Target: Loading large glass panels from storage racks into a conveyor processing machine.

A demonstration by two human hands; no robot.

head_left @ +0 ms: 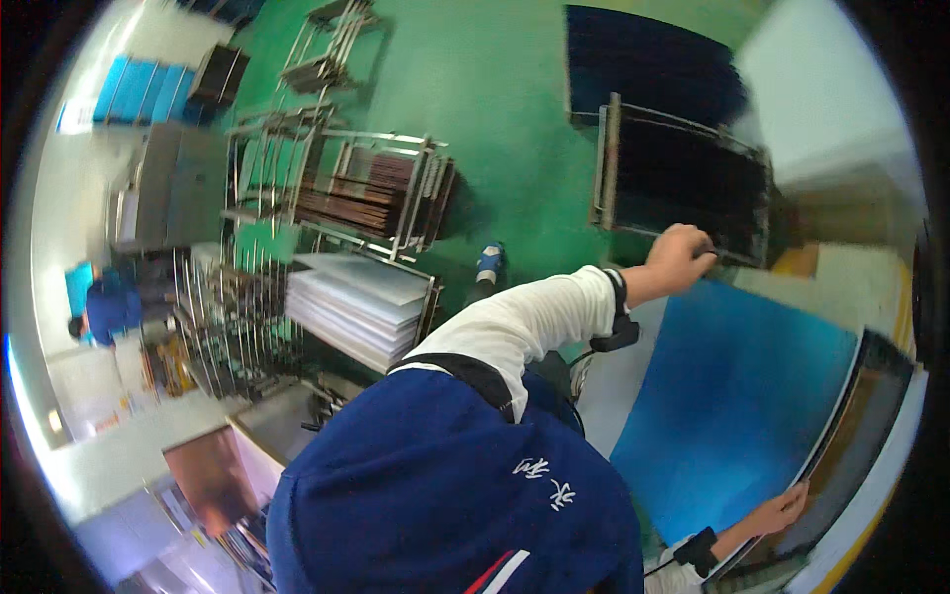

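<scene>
A large blue sheet lies in front of me, tilted across the view. My left hand is closed in a fist just off the sheet's upper corner. Something small and dark shows at its fingers, too blurred to name. At the sheet's lower right edge, my right hand has its fingers bent round the rim. Beyond that edge is a dark-bordered frame or tray with a brownish inside. A pale sheet shows beside the blue one, near my body.
A metal rack with dark panels stands past my left hand, a dark blue panel behind it. Behind me are a stack of white sheets, metal carts and a co-worker in blue. The floor is green.
</scene>
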